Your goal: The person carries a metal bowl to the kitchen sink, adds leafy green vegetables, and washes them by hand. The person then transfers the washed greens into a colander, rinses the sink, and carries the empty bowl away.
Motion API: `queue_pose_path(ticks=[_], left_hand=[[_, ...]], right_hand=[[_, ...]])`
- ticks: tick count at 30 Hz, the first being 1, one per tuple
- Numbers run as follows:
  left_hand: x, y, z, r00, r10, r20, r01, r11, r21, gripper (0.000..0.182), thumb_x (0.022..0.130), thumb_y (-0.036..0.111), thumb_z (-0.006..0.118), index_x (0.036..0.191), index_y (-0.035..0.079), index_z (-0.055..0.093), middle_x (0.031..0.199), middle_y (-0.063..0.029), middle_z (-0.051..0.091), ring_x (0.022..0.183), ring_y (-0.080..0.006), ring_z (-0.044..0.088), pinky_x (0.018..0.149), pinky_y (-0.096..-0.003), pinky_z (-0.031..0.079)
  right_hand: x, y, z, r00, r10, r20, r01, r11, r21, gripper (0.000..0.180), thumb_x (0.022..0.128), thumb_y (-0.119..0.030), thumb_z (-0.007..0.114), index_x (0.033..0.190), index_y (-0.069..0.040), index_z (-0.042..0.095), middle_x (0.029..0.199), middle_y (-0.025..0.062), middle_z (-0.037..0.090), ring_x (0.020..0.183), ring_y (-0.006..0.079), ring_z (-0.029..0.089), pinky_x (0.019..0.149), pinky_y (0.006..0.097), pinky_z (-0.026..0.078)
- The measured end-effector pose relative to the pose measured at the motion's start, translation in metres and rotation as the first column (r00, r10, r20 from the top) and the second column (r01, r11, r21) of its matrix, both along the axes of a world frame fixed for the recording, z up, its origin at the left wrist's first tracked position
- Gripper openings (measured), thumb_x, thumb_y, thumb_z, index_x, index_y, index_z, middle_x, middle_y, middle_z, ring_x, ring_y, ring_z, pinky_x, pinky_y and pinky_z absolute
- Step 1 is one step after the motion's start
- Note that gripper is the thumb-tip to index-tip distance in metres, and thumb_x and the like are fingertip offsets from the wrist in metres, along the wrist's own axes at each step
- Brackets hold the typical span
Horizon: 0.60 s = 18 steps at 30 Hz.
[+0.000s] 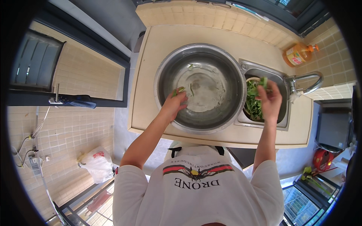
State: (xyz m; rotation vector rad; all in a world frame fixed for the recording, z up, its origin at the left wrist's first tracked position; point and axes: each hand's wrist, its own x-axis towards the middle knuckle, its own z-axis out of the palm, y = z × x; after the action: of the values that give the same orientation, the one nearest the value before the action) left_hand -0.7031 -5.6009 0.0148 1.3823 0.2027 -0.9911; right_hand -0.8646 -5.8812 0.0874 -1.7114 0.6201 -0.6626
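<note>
A large round stainless steel basin [200, 118] holding water stands on the counter, with a few green bits floating in it. Over its left part is my left hand [176, 104], with a small piece of green vegetable [178, 91] at its fingertips. To the right, my right hand [270, 99] is raised above the sink and pinches some green leaves [263, 82]. Below it, a basket of cut leafy greens [253, 108] sits in the steel sink [282, 111], partly hidden by that hand.
A curved metal faucet [314, 75] rises at the sink's right edge. Behind it an orange pump bottle [297, 55] stands in the corner by the tiled wall. The counter's front edge [215, 140] runs close to my body.
</note>
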Motion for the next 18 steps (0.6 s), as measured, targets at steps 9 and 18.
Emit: queue_pose_path(ticks=[9,18], left_hand=[[0.013,-0.042,-0.022,0.962,-0.095,-0.257,0.004,0.943,-0.334,0.041,0.094,0.035,0.053,0.121,0.004,0.047,0.121,-0.0151,0.054,0.116,-0.0303,0.051,0.095,-0.0461,0.042],[-0.005,-0.047,0.007,0.958,-0.175,-0.225,0.057,0.891,-0.451,0.061,0.095,0.055,0.038,0.124,0.002,0.048,0.124,-0.0168,0.054,0.116,-0.0297,0.053,0.096,-0.0453,0.043]], right_hand=[[-0.071,-0.111,-0.168,0.709,-0.504,-0.493,-0.107,0.615,-0.782,0.037,0.083,-0.017,0.068,0.116,-0.003,0.060,0.098,0.0161,0.068,0.089,0.0303,0.067,0.076,0.0353,0.053],[0.024,0.048,-0.025,0.925,0.289,-0.245,-0.333,0.929,-0.162,0.033,0.080,-0.016,0.072,0.109,-0.004,0.065,0.095,0.0130,0.066,0.074,0.0199,0.066,0.066,0.0298,0.053]])
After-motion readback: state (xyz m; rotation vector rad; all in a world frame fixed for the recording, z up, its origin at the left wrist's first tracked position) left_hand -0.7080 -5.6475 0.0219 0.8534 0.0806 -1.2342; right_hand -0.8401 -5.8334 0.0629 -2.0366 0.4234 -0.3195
